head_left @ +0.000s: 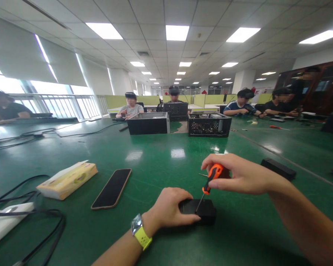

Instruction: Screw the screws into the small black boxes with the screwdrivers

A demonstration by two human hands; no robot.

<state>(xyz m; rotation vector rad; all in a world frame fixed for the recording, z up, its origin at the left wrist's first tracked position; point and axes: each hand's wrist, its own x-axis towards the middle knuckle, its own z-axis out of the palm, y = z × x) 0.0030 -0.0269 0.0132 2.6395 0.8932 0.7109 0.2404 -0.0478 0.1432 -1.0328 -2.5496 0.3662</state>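
The left hand (169, 208) hides one end of the small black rectangular box (207, 211); the view's left edge cuts the long white plastic object (2, 227).

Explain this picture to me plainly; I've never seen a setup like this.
There is no machine here: the two bare hands belong to a person wearing a head camera, which looks forward and down.

The right hand holds an orange-and-black screwdriver, its shaft slanting down to a small black box. The left hand grips that box from the side.

On the green table also lie a phone, a tissue pack and some cables. Farther back are computer cases and other people.
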